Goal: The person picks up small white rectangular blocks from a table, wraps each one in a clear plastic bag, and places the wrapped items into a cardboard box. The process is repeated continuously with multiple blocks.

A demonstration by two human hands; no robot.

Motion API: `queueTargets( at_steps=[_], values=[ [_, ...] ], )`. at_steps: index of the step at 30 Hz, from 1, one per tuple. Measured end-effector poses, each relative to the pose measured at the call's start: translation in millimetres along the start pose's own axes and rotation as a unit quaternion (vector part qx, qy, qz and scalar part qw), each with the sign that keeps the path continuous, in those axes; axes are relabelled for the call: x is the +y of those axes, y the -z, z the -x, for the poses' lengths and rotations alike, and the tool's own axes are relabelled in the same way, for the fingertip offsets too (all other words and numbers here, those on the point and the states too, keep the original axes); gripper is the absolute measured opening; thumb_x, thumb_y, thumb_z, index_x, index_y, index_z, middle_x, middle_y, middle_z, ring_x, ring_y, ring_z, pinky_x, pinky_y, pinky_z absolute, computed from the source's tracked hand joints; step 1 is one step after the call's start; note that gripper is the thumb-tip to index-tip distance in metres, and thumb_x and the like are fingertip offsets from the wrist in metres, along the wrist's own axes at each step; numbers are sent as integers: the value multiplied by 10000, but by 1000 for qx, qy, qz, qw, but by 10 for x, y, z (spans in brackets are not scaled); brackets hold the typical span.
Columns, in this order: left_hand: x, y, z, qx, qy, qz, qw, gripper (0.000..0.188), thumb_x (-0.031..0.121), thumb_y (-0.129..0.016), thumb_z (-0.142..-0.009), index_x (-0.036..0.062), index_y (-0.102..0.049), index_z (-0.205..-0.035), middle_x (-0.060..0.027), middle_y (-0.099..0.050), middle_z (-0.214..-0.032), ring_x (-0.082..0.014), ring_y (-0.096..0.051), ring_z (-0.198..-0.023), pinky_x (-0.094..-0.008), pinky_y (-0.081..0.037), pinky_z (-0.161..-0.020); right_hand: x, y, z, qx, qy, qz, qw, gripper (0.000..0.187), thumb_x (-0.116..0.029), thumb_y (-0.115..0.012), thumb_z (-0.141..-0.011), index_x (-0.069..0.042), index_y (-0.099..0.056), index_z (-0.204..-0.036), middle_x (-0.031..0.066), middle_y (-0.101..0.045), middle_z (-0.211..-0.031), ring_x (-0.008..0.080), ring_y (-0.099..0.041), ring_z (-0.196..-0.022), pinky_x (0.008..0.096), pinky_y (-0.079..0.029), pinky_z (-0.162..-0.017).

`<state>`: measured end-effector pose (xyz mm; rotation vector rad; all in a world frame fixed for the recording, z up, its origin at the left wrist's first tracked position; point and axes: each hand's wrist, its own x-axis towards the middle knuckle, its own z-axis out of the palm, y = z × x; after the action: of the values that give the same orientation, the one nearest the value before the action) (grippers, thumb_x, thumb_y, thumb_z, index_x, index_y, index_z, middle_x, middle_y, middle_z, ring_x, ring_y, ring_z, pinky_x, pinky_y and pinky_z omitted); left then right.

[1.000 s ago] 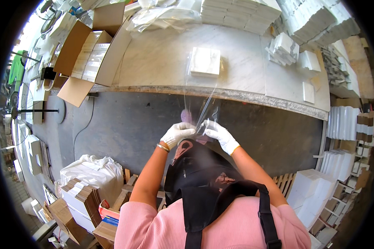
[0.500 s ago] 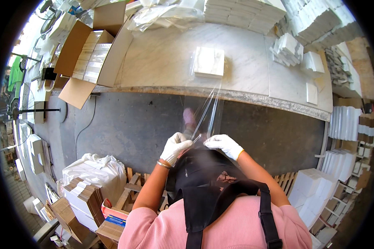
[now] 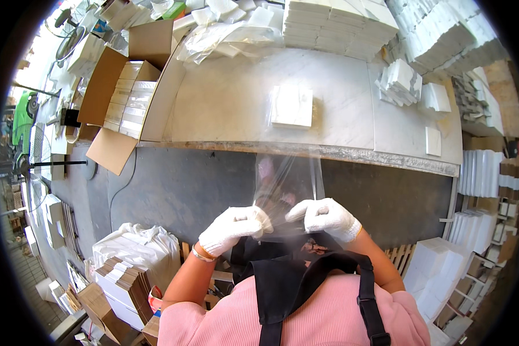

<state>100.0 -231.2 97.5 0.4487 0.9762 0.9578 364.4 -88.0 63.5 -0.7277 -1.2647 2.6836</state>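
A clear plastic bag [image 3: 289,176] stretches from the tabletop over its front edge down to my hands. My left hand [image 3: 235,227], in a white knitted glove, pinches the bag's near left edge. Opposite it, my right hand [image 3: 331,219], gloved the same way, has its fingers curled on the right edge. The plastic between them is spread out and see-through. At the far end, a small block of white marble-look tiles [image 3: 292,106] lies on the table, with clear film around it; how far it sits inside the bag is hard to tell.
The pale stone-topped table [image 3: 225,106] has a rough front edge. An open carton [image 3: 112,151] of packed tiles stands at its left. Loose plastic bags [image 3: 230,43] and stacked tiles [image 3: 340,26] are at the back. Boxes [image 3: 435,262] and a wrapped bundle [image 3: 135,248] flank me.
Both hands have come closer to my body and moved apart. The bag, narrow and twisted before, is now spread wider between them. The table sits slightly lower in the picture.
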Motion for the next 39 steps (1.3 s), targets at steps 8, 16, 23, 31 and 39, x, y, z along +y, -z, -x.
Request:
queueTargets(
  at_steps=[8, 16, 23, 31, 39],
  values=[
    [1081, 124, -1238, -48, -150, 251, 955, 316, 319, -627, -993, 10, -681, -963, -231, -671, -1211, -333, -647, -993, -444, -505, -911, -1147, 347, -898, 21, 220, -168, 961, 279, -279, -725, -908, -1, -712, -882, 277, -597, -1380, 427, -583, -1263, 525, -457, -1106],
    [1867, 500, -2873, -21, -71, 245, 967, 401, 386, -598, -1032, 73, -568, -1282, -167, -563, -1452, -356, -567, -1279, -454, -439, -1076, -1478, 1274, -1909, 191, 189, -211, 940, 380, -303, -663, -979, -49, -637, -1260, 164, -619, -1367, 335, -568, -1272, 477, -456, -1049],
    [1481, 913, -3482, 30, -2, 263, 964, 331, 388, -648, -1012, 93, -614, -1158, -174, -575, -1432, -419, -499, -1344, -536, -398, -1129, -1444, 901, -1724, 475, 208, 178, 836, 514, -304, -716, -957, -48, -606, -1389, 136, -572, -1451, 331, -529, -1352, 439, -430, -1115],
    [1332, 1058, -3542, 29, 61, 298, 952, 332, 354, -625, -1026, 98, -561, -1228, -176, -457, -1560, -428, -426, -1423, -598, -373, -1147, -754, 713, -1831, 269, 146, 747, 589, 649, -528, -668, -912, -196, -565, -1461, 152, -457, -1554, 380, -405, -1448, 583, -286, -1194],
    [1234, 1042, -3707, 20, 53, 299, 953, 341, 321, -617, -1031, 93, -545, -1274, -186, -516, -1467, -450, -461, -1386, -605, -413, -1120, -1507, 1162, -1769, 273, 224, 719, 599, 418, -388, -731, -895, -79, -716, -1176, 122, -714, -1202, 297, -677, -1104, 436, -505, -983]
  ],
)
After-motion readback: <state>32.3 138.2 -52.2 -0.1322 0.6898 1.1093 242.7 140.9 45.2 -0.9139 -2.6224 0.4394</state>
